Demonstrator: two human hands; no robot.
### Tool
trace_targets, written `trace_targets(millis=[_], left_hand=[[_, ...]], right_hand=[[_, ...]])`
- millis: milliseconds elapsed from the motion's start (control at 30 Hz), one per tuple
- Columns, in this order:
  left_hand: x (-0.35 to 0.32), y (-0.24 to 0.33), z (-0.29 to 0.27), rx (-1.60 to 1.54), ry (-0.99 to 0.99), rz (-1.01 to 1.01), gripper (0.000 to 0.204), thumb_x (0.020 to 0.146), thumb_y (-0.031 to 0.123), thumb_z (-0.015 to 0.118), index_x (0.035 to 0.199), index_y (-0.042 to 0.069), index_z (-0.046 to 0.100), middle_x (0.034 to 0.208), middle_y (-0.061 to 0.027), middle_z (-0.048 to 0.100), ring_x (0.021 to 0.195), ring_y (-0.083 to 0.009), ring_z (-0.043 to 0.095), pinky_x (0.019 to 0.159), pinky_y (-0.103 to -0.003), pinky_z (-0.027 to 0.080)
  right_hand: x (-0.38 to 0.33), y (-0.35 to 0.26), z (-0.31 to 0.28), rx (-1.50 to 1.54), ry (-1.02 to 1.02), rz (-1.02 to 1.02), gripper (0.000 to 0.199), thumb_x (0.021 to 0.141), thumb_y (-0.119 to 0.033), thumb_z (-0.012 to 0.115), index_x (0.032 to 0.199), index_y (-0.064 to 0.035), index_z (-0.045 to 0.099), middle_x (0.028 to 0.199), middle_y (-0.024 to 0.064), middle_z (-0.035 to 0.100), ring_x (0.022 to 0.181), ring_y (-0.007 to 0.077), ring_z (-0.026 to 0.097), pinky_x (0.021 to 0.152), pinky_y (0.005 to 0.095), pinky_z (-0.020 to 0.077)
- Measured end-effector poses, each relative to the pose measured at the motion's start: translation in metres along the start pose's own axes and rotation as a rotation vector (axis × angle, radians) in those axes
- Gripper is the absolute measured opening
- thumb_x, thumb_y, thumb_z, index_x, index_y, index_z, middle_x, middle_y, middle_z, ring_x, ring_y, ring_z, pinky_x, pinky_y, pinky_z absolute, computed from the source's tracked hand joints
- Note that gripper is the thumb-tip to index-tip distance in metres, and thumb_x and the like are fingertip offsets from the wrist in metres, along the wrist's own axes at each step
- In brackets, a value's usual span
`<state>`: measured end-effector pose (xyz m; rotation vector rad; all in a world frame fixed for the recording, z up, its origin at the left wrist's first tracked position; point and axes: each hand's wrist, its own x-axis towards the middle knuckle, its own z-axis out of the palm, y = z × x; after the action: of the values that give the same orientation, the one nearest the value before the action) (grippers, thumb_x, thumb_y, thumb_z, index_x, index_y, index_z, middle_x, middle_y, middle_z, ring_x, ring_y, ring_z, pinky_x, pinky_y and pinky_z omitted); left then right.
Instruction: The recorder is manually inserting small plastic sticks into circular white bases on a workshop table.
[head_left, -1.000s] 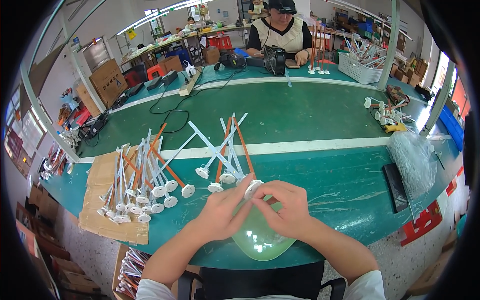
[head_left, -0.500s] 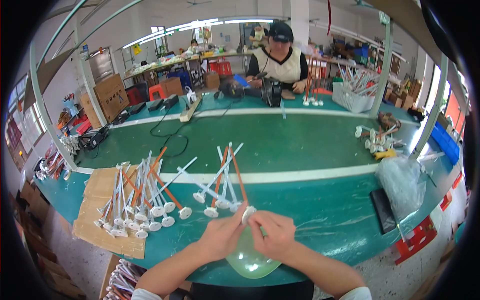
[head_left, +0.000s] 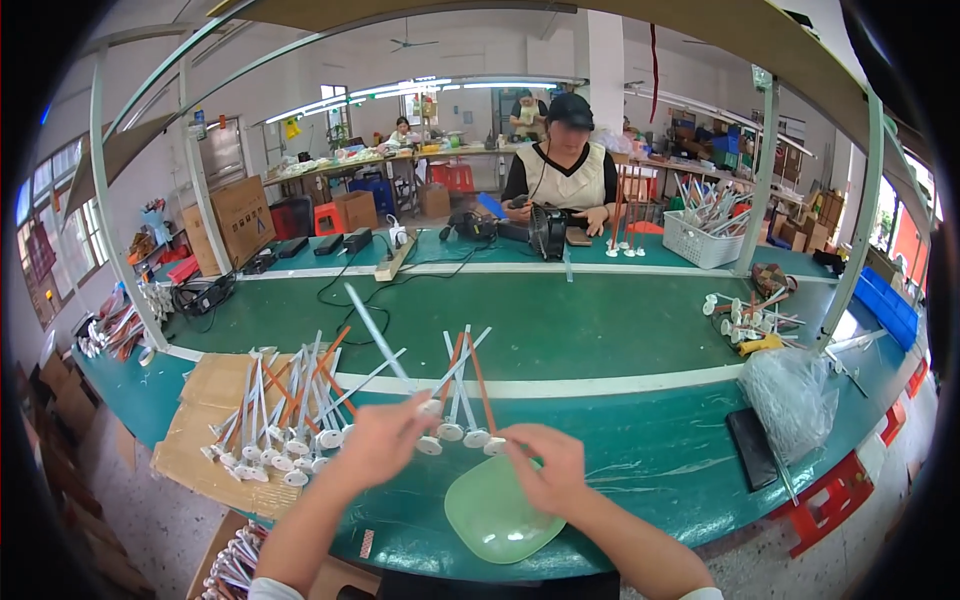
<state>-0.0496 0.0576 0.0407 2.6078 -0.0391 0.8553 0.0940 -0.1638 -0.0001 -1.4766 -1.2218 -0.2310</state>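
Observation:
My left hand (head_left: 378,440) pinches a pale stick (head_left: 378,332) near its round white base (head_left: 430,407), the stick slanting up to the left. My right hand (head_left: 545,465) has thumb and finger closed at the white base (head_left: 495,446) of an orange stick (head_left: 481,385). Just below that hand lies a see-through green rounded thing (head_left: 500,515), perhaps a balloon; the hand covers part of its edge. Several similar sticks stand or lean between my hands, white bases down. More of them (head_left: 275,445) lie bunched on a cardboard sheet (head_left: 190,430) to the left.
A clear plastic bag (head_left: 790,400) and a dark flat slab (head_left: 750,448) are at the right. Loose sticks lie beyond them. Across the green table (head_left: 440,310) a co-worker (head_left: 565,165) sits behind a black fan (head_left: 547,233), near a white basket (head_left: 700,243) of sticks.
My hands have moved apart; the left has gone leftward and lifted a pale stick. My right hand stays by the orange stick's base. The view has tilted up.

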Motion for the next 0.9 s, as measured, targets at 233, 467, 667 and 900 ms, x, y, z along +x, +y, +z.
trace_targets(millis=[233, 467, 667, 900], left_hand=[[-0.040, -0.074, -0.127, 0.310, -0.430, -0.311, 0.028, 0.096, 0.019, 0.063, 0.121, 0.007, 0.070, 0.084, -0.0207, 0.072, 0.077, -0.0400, 0.070, 0.074, -0.047, 0.056], [-0.051, -0.074, -0.132, 0.632, -0.621, -0.454, 0.030, 0.091, 0.026, 0.068, 0.116, 0.009, 0.074, 0.088, -0.0179, 0.073, 0.084, -0.0383, 0.071, 0.076, -0.050, 0.056], [-0.024, -0.018, -0.072, 0.217, -0.094, -0.125, 0.044, 0.086, 0.018, 0.076, 0.128, 0.008, 0.067, 0.092, -0.0163, 0.074, 0.082, -0.0353, 0.073, 0.072, -0.044, 0.057], [0.029, 0.042, 0.060, -0.337, -0.003, 0.077, 0.064, 0.089, 0.014, 0.075, 0.149, 0.010, 0.052, 0.101, -0.0196, 0.075, 0.086, -0.0353, 0.074, 0.073, -0.040, 0.057]], right_hand=[[0.035, 0.028, -0.018, -0.301, -0.341, 0.166, 0.019, 0.085, -0.015, 0.074, 0.101, -0.0052, 0.075, 0.097, 0.0136, 0.075, 0.088, 0.0314, 0.072, 0.080, 0.0396, 0.0576], [0.070, 0.044, 0.001, -0.375, -0.819, 0.176, 0.029, 0.082, -0.022, 0.080, 0.106, -0.0060, 0.075, 0.093, 0.0119, 0.075, 0.080, 0.0271, 0.072, 0.076, 0.0386, 0.0574], [0.034, 0.046, -0.018, 0.027, -0.392, 0.218, 0.020, 0.093, -0.007, 0.071, 0.111, -0.0010, 0.071, 0.101, 0.0123, 0.075, 0.092, 0.0206, 0.074, 0.085, 0.0334, 0.0594], [0.003, 0.036, 0.003, 0.672, 0.038, 0.425, 0.027, 0.096, -0.008, 0.070, 0.120, 0.0014, 0.063, 0.109, 0.0119, 0.075, 0.096, 0.0173, 0.073, 0.087, 0.0294, 0.0578]])
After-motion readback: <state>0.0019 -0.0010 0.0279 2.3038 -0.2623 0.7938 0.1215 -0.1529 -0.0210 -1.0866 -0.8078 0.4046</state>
